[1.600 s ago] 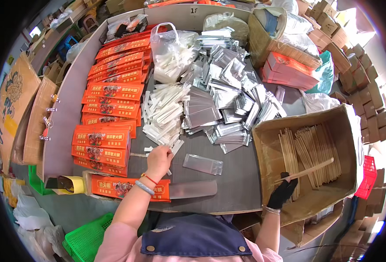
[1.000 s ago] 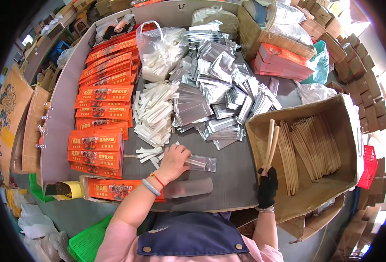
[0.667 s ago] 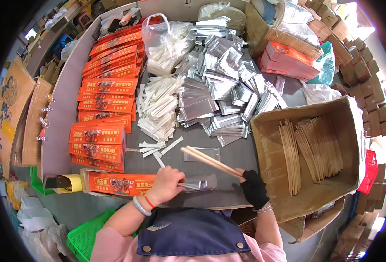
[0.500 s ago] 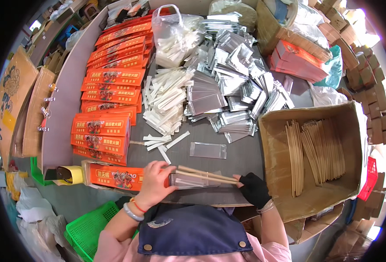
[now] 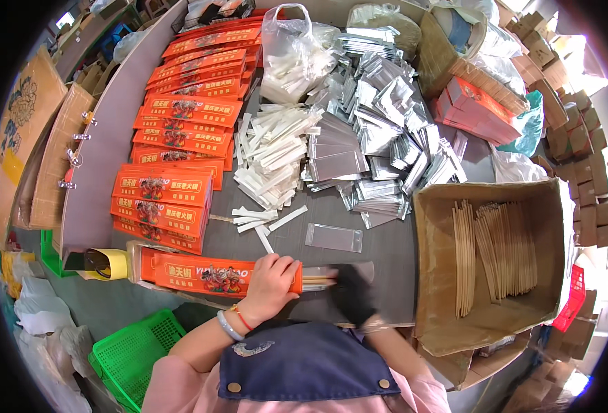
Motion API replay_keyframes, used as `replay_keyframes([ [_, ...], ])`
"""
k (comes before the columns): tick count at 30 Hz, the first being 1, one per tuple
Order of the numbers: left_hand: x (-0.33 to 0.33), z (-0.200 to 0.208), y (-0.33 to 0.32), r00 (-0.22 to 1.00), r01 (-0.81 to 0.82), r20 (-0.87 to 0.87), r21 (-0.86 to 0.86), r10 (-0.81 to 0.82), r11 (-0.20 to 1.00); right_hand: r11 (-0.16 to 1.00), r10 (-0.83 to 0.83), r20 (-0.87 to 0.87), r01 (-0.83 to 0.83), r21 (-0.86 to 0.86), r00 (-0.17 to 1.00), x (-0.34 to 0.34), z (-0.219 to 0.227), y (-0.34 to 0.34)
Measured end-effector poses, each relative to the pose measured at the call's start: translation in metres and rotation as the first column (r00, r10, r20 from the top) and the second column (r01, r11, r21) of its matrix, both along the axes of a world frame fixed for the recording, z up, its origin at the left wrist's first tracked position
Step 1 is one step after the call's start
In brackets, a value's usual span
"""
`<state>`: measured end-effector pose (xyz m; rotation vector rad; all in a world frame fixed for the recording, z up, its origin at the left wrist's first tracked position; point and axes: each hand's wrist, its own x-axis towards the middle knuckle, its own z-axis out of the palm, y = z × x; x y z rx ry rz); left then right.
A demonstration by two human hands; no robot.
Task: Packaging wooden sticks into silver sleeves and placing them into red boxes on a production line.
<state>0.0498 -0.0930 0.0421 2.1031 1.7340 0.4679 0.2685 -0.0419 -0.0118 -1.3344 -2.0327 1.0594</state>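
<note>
My left hand (image 5: pixel 271 283) is closed over the right end of a red printed paper sleeve (image 5: pixel 201 274) that lies flat near the table's front edge. From the sleeve's right end sticks out a short length of wooden chopsticks (image 5: pixel 313 280), the rest hidden inside or under my fingers. My right hand (image 5: pixel 352 292), in a black fingerless glove, is at the outer end of these chopsticks. It is smeared by motion, so its fingers cannot be read. A clear plastic sleeve (image 5: pixel 363 269) shows just beyond it. Another clear plastic sleeve (image 5: pixel 333 238) lies flat farther back.
Stacks of red paper sleeves (image 5: pixel 180 138) fill the table's left side. Thin white paper packets (image 5: pixel 273 155) and silvery plastic sleeves (image 5: pixel 386 117) are heaped in the middle. A cardboard box (image 5: pixel 438 327) of chopsticks stands at right. A green basket (image 5: pixel 135 351) sits below at left.
The chopsticks have moved left and now sit mostly within the red paper sleeve's end. My left hand has shifted right onto that sleeve. My right hand has moved left.
</note>
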Motion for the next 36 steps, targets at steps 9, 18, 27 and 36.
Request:
replay_keyframes([
  [9, -0.013, 0.032, 0.025, 0.911, 0.323, -0.175, -0.260, -0.373, 0.910, 0.855, 0.347, 0.453, -0.476, 0.207, 0.821, -0.006, 0.063, 0.024],
  [18, -0.094, 0.024, 0.016, 0.952, -0.237, -0.149, 0.194, 0.267, 0.952, 0.926, 0.087, 0.420, -0.229, 0.300, 0.903, 0.028, 0.096, 0.029],
  [27, -0.042, -0.029, -0.031, 0.873, -0.477, 0.070, -0.086, 0.483, 0.875, 0.911, 0.265, 0.488, -0.382, 0.156, 0.831, 0.021, 0.090, 0.017],
  [36, -0.042, -0.020, -0.028, 0.884, -0.448, 0.076, -0.136, 0.460, 0.883, 0.904, 0.337, 0.447, -0.417, 0.091, 0.828, 0.014, 0.086, 0.018],
])
